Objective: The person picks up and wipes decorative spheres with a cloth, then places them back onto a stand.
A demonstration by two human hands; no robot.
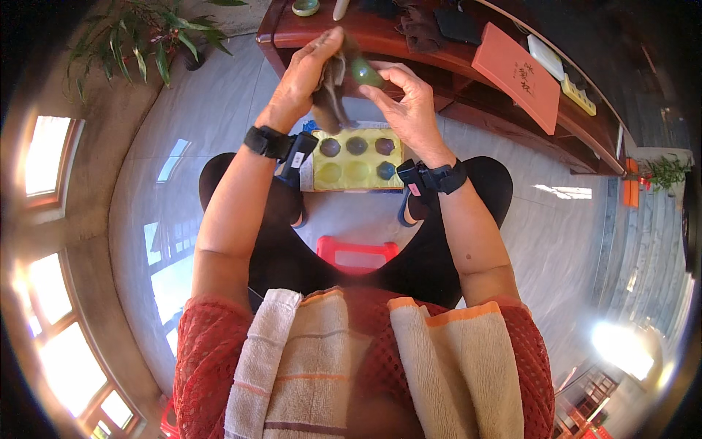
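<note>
My left hand [307, 71] holds a brown cloth [329, 96], which hangs down and is blurred at its edges. Right beside the cloth, my right hand [403, 96] pinches a small glossy green cup [366, 73] between thumb and fingers. Below both hands, between my knees, lies a box with a yellow fabric lining [343, 159] and round hollows in two rows. Dark cups, among them one at the lower right [386, 170], sit in several hollows; two hollows in the lower row hold none.
A reddish wooden table [307, 35] curves across the top, bearing a small green bowl [305, 6], dark cloths [419, 27], a salmon-coloured box lid with writing [518, 79] and a white case [545, 56]. A red plastic stool [356, 269] shows beneath me. A plant [164, 38] stands upper left.
</note>
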